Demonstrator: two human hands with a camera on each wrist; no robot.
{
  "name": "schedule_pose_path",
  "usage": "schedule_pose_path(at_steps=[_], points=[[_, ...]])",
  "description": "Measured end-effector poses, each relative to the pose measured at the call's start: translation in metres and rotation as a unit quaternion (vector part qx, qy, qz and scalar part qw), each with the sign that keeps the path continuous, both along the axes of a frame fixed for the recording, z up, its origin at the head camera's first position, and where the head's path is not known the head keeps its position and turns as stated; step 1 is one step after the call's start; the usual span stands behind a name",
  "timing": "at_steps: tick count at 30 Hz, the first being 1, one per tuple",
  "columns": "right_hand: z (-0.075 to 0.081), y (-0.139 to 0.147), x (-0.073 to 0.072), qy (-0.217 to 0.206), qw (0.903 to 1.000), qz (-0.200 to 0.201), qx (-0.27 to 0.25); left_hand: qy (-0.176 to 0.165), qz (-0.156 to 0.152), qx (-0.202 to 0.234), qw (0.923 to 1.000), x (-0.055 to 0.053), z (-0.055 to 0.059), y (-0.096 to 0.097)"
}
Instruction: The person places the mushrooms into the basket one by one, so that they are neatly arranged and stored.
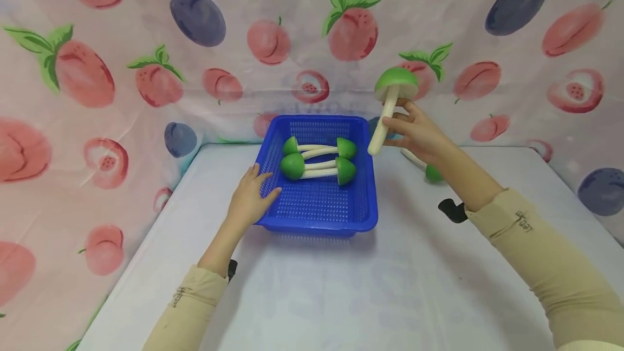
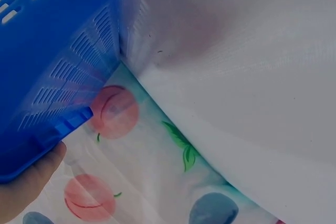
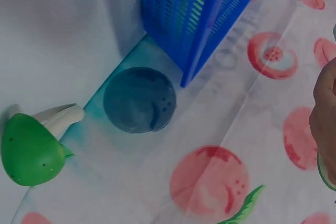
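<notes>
A toy mushroom with a green cap [image 1: 397,77] and a long pale stem is pinched by my right hand [image 1: 414,131], raised right of the basket's far corner, cap up and stem tilted. My left hand [image 1: 248,199] rests on the left rim of the blue plastic basket [image 1: 317,226], fingers spread and fairly straight. In the left wrist view a finger [image 2: 50,166] touches the basket's rim. Several green-capped mushrooms [image 1: 292,167] lie inside the basket, toward its far half. The right wrist view catches only part of my right hand [image 3: 325,119] at its edge.
Another green-capped mushroom [image 3: 31,150] lies on the white table [image 1: 390,297], right of the basket and partly hidden by my right hand in the head view. A fruit-print cloth [image 1: 273,91] hangs behind the table and along its left side.
</notes>
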State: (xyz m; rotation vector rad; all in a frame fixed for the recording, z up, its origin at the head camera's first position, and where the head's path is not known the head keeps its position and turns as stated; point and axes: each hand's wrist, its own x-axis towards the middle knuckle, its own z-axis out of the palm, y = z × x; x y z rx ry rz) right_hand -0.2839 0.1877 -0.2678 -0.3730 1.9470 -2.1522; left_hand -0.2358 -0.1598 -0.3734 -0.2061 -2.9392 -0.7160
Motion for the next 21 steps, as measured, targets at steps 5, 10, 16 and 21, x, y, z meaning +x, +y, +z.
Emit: schedule_pose_path(at_steps=[5, 10, 16, 21], points=[[0.004, -0.015, -0.004, 0.014, 0.9994, -0.005, 0.030, 0.004, 0.000, 0.002, 1.0000, 0.001, -0.001, -0.001], [0.010, -0.031, -0.009, 0.021, 0.9986, -0.014, 0.048, 0.011, -0.002, 0.004, 0.9999, 0.000, 0.000, -0.001], [0.015, -0.054, -0.015, 0.014, 0.9991, -0.005, 0.040, 0.004, -0.001, 0.001, 1.0000, 0.001, 0.001, -0.001], [0.016, -0.071, -0.017, 0.012, 0.9993, 0.006, 0.034, 0.003, -0.003, 0.003, 1.0000, 0.000, 0.000, 0.000]])
